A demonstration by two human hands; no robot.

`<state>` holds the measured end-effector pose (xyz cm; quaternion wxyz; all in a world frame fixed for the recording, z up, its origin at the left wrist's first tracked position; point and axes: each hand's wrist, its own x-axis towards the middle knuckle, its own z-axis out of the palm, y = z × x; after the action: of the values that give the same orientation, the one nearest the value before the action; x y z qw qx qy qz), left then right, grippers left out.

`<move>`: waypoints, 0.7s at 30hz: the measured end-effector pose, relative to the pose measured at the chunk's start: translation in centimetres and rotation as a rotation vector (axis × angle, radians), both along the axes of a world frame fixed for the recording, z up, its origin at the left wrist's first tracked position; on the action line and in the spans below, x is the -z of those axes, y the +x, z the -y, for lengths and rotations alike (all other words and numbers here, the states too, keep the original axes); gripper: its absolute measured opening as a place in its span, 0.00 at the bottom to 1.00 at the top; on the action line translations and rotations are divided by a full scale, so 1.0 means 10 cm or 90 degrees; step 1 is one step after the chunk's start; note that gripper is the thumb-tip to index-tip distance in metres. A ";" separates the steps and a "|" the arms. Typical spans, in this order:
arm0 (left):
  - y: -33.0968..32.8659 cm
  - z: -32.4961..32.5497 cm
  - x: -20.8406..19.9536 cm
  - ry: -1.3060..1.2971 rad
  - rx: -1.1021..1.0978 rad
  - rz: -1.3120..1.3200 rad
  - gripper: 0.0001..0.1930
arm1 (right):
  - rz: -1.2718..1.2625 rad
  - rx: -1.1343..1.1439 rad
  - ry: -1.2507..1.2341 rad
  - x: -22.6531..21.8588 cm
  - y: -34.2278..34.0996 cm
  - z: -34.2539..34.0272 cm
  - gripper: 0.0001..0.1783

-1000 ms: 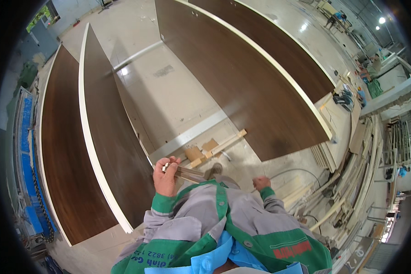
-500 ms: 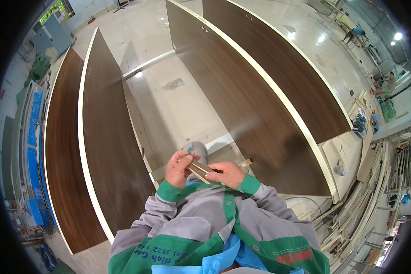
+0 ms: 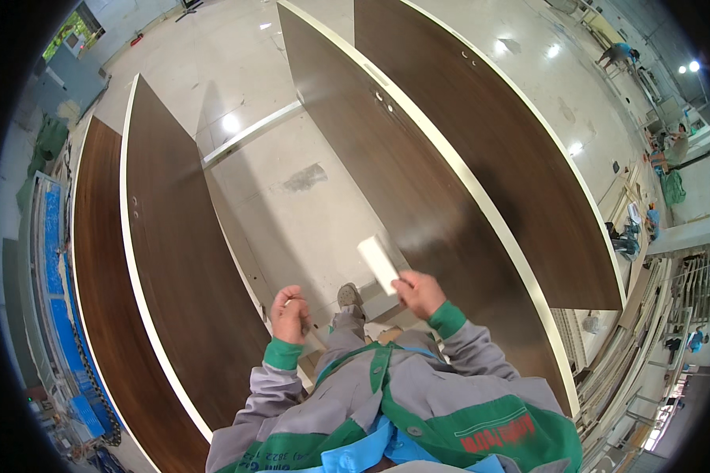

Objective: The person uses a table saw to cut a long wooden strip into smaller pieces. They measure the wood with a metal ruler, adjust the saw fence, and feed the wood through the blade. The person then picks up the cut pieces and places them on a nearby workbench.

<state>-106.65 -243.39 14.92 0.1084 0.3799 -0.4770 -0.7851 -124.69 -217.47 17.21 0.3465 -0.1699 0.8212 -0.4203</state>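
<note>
My right hand (image 3: pixel 420 293) grips one end of a short, flat, pale piece (image 3: pixel 377 262), which points forward and left over the floor. A little blurred, the piece looks like a cut strip of board; its underside is hidden. To the left and apart from it, my left hand (image 3: pixel 290 314) is raised with its fingers curled in, and nothing shows in it. My hands are between two dark brown wood-grain panels with pale edges: the inner left panel (image 3: pixel 189 252) and the inner right panel (image 3: pixel 386 150).
An outer left panel (image 3: pixel 102 260) and an outer right panel (image 3: pixel 497 142) stand alongside. A pale crossbar (image 3: pixel 252 134) spans the floor ahead. My shoe (image 3: pixel 349 296) is between the inner panels. Long strips (image 3: pixel 631 347) are piled at right. Two people are farther off at right.
My hands were together on brown strips with pale edges. They have parted; my right hand has swung forward with a pale piece, my left has moved left. My view has shifted.
</note>
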 end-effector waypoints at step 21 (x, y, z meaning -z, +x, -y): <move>-4.12 1.96 -0.11 -0.231 0.163 0.043 0.14 | -0.475 0.170 0.051 0.24 -4.56 2.35 0.14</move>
<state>-147.87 -262.94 16.00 0.0582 0.3167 -0.6583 -0.6804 -170.33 -241.02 14.82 -0.0268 -0.1890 0.9214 -0.3385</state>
